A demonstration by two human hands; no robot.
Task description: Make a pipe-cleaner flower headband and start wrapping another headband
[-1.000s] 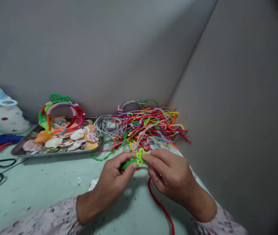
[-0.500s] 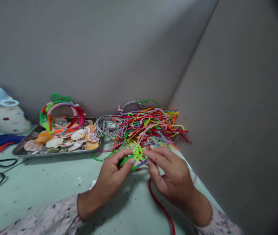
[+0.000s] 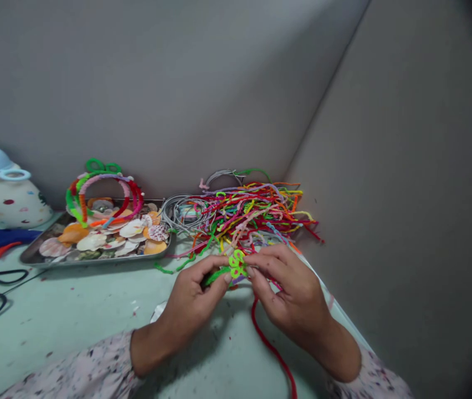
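Note:
Between my hands is a yellow-green pipe-cleaner flower point(image 3: 236, 263) with looped petals. It sits on a band wrapped in green pipe cleaner point(image 3: 216, 275), with a purple stretch showing below the flower. My left hand point(image 3: 199, 289) pinches the green band and the flower's left side between thumb and fingers. On the other side, my right hand point(image 3: 288, 291) has its thumb and forefinger closed at the flower's right edge. A long red pipe cleaner point(image 3: 270, 342) trails from under my right hand toward the table's near edge. What the right fingertips cover is hidden.
A metal tray point(image 3: 95, 263) of seashells point(image 3: 92, 241) holds several pipe-cleaner-wrapped hoops point(image 3: 82, 199). Behind my hands lie grey wire coils point(image 3: 181, 216) and a heap of colourful pipe cleaners point(image 3: 256, 210). At left are a dotted cup point(image 3: 9, 199), a blue tool point(image 3: 5, 241) and black cable point(image 3: 1, 296).
The flower has shifted slightly down and right and turned a little. My right fingertips have closed in against its edge, and less of the purple stretch shows.

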